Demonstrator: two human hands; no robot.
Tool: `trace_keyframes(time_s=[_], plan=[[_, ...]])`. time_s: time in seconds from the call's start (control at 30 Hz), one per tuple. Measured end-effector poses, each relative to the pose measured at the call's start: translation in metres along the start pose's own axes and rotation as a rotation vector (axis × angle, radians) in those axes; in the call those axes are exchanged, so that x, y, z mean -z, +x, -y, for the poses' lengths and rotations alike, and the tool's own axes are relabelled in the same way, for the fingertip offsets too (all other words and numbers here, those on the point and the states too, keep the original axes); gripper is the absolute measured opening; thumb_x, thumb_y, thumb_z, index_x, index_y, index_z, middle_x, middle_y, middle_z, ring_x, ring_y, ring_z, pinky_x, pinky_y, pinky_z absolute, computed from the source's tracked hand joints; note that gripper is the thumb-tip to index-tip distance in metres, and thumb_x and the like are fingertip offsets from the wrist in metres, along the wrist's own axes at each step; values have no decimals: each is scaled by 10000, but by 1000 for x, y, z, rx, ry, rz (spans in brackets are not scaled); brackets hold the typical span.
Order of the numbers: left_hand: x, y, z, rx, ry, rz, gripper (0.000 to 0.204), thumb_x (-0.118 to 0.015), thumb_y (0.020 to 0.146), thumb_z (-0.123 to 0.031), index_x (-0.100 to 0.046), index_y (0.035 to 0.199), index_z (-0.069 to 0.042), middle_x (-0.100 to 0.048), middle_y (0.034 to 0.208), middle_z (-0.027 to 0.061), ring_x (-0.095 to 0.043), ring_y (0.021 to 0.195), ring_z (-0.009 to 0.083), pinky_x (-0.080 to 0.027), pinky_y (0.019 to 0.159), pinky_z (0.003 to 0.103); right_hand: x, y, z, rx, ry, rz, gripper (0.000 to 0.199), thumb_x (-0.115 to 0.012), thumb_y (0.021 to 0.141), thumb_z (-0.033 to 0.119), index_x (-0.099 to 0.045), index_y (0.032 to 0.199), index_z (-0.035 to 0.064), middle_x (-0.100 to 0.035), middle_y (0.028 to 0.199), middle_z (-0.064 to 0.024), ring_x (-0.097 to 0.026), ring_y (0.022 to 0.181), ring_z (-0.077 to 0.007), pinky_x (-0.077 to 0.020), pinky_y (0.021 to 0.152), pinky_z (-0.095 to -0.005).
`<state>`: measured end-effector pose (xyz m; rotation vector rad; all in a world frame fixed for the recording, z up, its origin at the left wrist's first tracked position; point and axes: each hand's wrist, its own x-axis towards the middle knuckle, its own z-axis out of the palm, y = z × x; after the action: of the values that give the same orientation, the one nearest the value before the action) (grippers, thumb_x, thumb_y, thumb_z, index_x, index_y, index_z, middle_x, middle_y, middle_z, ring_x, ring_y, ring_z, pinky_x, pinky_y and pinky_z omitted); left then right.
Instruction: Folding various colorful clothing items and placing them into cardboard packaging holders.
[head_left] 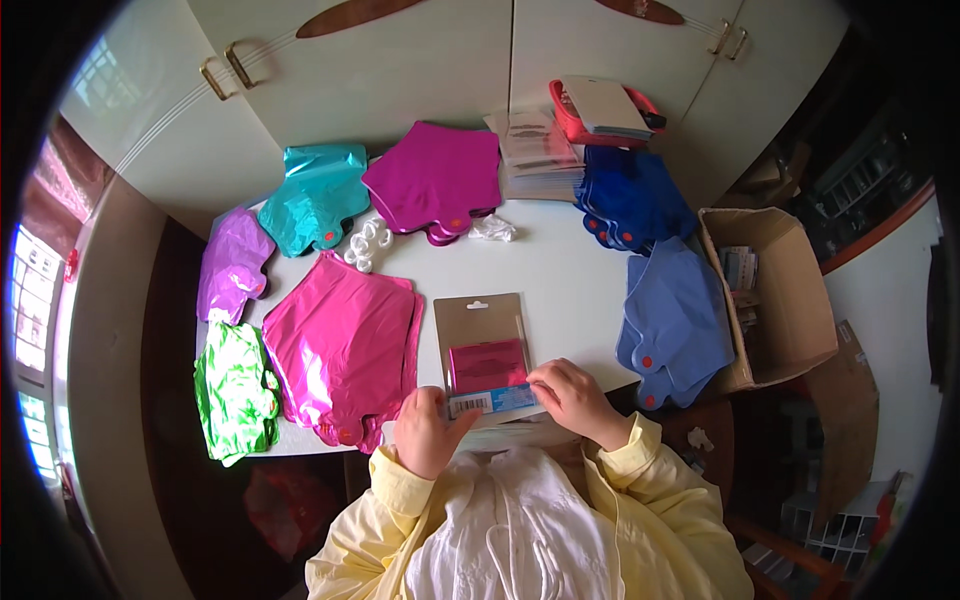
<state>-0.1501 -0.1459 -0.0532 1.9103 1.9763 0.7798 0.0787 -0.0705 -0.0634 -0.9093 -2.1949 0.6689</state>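
A flat package lies on the white table right in front of me, its near end toward my body. It has a grey-brown card with a hanging slot, a folded shiny pink foil piece and a blue label strip with a barcode at the near end. My left hand is closed at the near left corner, thumb pointing in along the label. At the near right corner my right hand pinches the label's end between thumb and fingers.
Stacks of foil balloons lie around: pink, green, purple, teal, magenta, dark blue, light blue. White ribbon rolls, clear packets, a red basket and a cardboard box stand further off.
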Motion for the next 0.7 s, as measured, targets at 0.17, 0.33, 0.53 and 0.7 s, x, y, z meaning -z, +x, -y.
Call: trace_keyframes(time_s=[0.17,0.33,0.53,0.7], plan=[[-17,-2,1,346,-1194,17,222,-643,847,23,-449,939,-35,-537,824,-12,-492,773,49,-415,647,214,-7,-12,5,-124,202,-137,399,-669,816,33,-476,1165,35,-584,1050,-100,-606,912,-250,-495,802,-342],[-12,-5,-8,327,-1320,-43,245,-621,848,49,-436,971,-55,-564,889,18,-533,799,71,-436,725,222,-28,-38,29,-393,1029,-155,626,-650,848,12,-287,1358,16,-496,1232,-85,-554,1083,-168,-473,903,-304],[-15,-10,-18,218,-1321,34,276,-610,845,82,-411,972,-60,-589,877,26,-563,785,73,-456,701,213,-13,-42,49,-647,1174,-149,165,-598,915,110,-599,1041,2,-659,948,-61,-640,864,-122,-519,782,-264],[-16,-9,-28,184,-1307,98,292,-603,847,91,-400,999,-54,-604,874,31,-571,789,71,-457,697,202,2,-45,51,-706,1185,-165,200,-572,937,157,-622,1034,-10,-670,944,-80,-651,849,-134,-532,766,-272]])
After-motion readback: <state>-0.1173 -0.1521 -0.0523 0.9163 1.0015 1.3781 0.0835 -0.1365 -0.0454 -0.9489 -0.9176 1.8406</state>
